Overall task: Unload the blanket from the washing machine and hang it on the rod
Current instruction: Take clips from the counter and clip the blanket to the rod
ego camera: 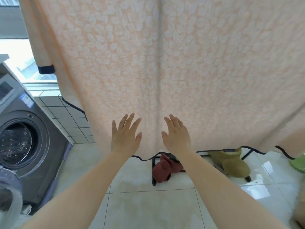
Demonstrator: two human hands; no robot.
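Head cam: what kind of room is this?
Probably a home laundry area or balcony: a front-load washing machine with its door open, a blanket hanging to dry, tiled floor and a low rack holding slippers.

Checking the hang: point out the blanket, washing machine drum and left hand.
blanket (206, 71): head view, patterned face.
washing machine drum (15, 143): head view, perforated inside.
left hand (125, 138): head view, back of hand.

Left hand (125, 135), right hand (176, 135) (fingers straight)

No readable text; washing machine (24, 129) panel markings perhaps too blurred
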